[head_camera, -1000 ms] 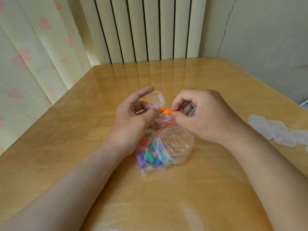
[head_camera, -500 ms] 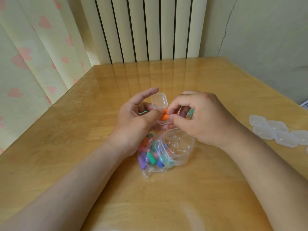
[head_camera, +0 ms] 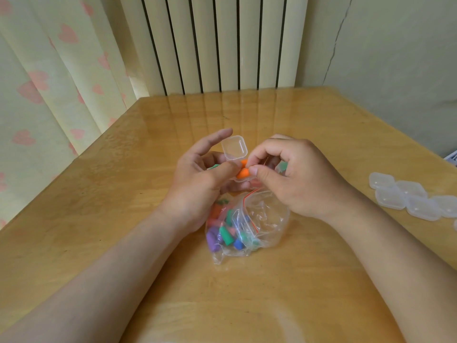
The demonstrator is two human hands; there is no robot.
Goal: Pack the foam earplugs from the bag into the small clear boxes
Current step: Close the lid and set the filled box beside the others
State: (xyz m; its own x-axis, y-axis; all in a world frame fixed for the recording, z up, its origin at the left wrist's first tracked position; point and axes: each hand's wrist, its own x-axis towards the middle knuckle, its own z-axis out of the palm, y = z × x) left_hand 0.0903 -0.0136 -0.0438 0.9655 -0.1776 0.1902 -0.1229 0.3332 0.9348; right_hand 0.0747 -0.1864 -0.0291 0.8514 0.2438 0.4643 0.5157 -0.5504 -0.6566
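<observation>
A small clear box (head_camera: 234, 147) with its lid raised is held by my left hand (head_camera: 202, 179) just above the table, thumb against its front edge. My right hand (head_camera: 294, 174) pinches an orange earplug (head_camera: 242, 172) at the box's opening, and a second orange piece shows just behind it. Something green (head_camera: 282, 166) peeks out under my right fingers. Below both hands lies a clear zip bag (head_camera: 262, 219) holding several earplugs (head_camera: 226, 233) in purple, green, blue, pink and orange.
The wooden table (head_camera: 296, 280) carries a cluster of several closed clear boxes (head_camera: 410, 196) at its right edge. A radiator and a heart-print curtain stand behind the table, a wall to the right.
My right hand has brought the orange earplug down and left into the open box. The box and both hands shifted slightly; the bag stays put.
</observation>
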